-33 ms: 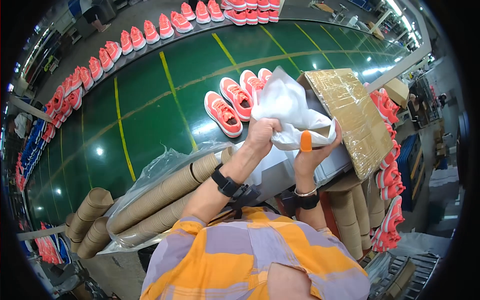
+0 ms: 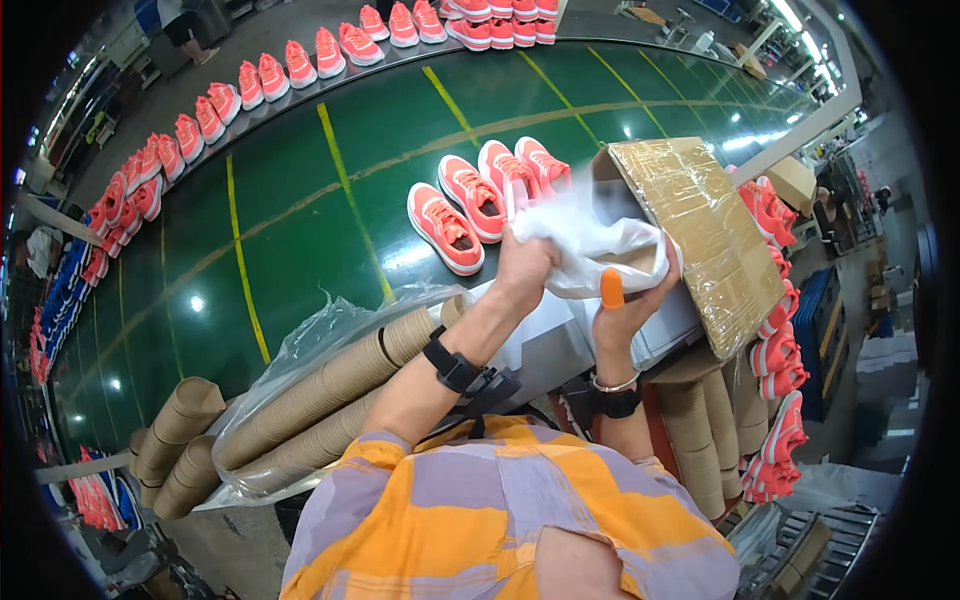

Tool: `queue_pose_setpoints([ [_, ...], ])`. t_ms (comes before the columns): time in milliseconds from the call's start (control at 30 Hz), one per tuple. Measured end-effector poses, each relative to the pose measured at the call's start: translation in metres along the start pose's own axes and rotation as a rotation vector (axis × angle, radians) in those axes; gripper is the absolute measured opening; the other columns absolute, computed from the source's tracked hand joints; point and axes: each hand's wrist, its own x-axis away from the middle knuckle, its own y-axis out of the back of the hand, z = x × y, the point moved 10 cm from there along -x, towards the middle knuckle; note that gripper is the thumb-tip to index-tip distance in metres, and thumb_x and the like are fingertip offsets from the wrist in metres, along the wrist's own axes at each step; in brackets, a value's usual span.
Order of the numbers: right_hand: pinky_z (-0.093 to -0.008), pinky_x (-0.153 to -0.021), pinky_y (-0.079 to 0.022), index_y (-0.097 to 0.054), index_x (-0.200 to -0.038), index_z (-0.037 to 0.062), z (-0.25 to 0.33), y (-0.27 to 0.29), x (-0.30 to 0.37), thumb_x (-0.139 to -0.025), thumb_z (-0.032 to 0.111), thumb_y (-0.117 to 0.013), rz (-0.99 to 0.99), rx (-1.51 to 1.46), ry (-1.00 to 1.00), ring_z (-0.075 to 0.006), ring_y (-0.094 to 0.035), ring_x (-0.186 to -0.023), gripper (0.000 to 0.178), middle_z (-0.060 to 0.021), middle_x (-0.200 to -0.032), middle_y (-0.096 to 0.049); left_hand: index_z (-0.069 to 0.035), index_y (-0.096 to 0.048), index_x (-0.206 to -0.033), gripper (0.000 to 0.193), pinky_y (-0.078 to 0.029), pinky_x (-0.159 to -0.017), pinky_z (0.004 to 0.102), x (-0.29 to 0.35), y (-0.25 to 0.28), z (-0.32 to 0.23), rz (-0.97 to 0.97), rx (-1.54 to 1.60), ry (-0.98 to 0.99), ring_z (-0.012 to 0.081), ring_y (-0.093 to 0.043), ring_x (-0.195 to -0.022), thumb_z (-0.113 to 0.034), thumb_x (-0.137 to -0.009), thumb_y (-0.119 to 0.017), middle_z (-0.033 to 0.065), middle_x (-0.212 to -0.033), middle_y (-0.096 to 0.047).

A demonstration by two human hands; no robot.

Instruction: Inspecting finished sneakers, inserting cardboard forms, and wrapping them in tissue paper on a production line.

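Observation:
In front of my chest, both hands hold white tissue paper (image 2: 600, 240), partly blurred by motion. My left hand (image 2: 525, 272) grips its left side, fingers closed on the sheet. My right hand (image 2: 630, 310) is curled around the right end, an orange finger cot (image 2: 612, 288) on its thumb. Inside the paper near that hand, a brown curved surface (image 2: 628, 262) shows, seemingly cardboard. Just beyond my left hand, several coral shoes with white soles (image 2: 445, 228) stand in a row on the green conveyor belt (image 2: 290, 230).
To my left lie stacks of nested brown cardboard forms (image 2: 330, 385) in clear plastic. An open taped carton (image 2: 705, 240) stands at the right, with white paper sheets (image 2: 650, 335) beside it. More coral shoes (image 2: 300, 65) line the belt's far edge; others (image 2: 780, 440) are stacked at right.
The raised peak of the tissue paper has dropped and folded down toward my hands, uncovering more of the rightmost coral shoe. Both hands keep their hold, nearly in place.

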Motion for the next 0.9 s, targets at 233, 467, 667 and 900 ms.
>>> queue_pose_setpoints([
  [233,-0.0354,-0.060,-0.047,-0.063,-0.083,0.0000,0.043,-0.079,-0.018,-0.067,0.014,-0.079,0.742,0.378,0.376,-0.0281,-0.061,-0.072,0.027,-0.0137,-0.085,-0.062,-0.006,-0.051,-0.119,0.035,-0.045,-0.078,0.0312,0.024,-0.007,0.045,0.164,-0.298,-0.079,0.0165,-0.057,-0.094,-0.007,-0.084,-0.055,0.0101,-0.102,-0.062],
  [467,-0.0334,-0.058,-0.044,-0.064,-0.084,-0.0012,-0.032,-0.120,-0.018,-0.081,0.018,-0.069,0.868,0.271,0.218,-0.0249,-0.060,-0.065,0.020,-0.0137,-0.073,-0.060,0.002,-0.029,-0.135,0.056,-0.047,-0.073,0.0373,0.050,0.003,0.017,0.282,-0.914,-0.022,0.0251,-0.063,-0.087,-0.009,-0.088,-0.056,0.0215,-0.088,-0.059],
  [667,-0.0378,-0.071,-0.047,-0.054,-0.109,0.0004,-0.070,-0.143,-0.010,-0.091,0.033,-0.060,0.920,0.229,-0.136,-0.0308,-0.063,-0.077,0.037,-0.0196,-0.084,-0.062,-0.003,-0.028,-0.142,0.073,-0.050,-0.070,0.0361,0.031,0.036,-0.023,0.114,-0.382,-0.228,0.0237,-0.066,-0.084,0.004,-0.079,-0.063,0.0208,-0.091,-0.062],
  [900,-0.0390,-0.091,-0.045,-0.033,-0.135,-0.0004,-0.129,-0.139,0.008,-0.087,0.047,-0.063,0.899,0.231,-0.267,-0.0346,-0.057,-0.107,0.074,-0.0228,-0.114,-0.056,-0.001,-0.044,-0.135,0.058,-0.053,-0.081,0.0273,-0.016,0.068,-0.014,0.155,-0.506,-0.063,0.0135,-0.063,-0.094,0.005,-0.080,-0.064,0.0098,-0.108,-0.064],
])
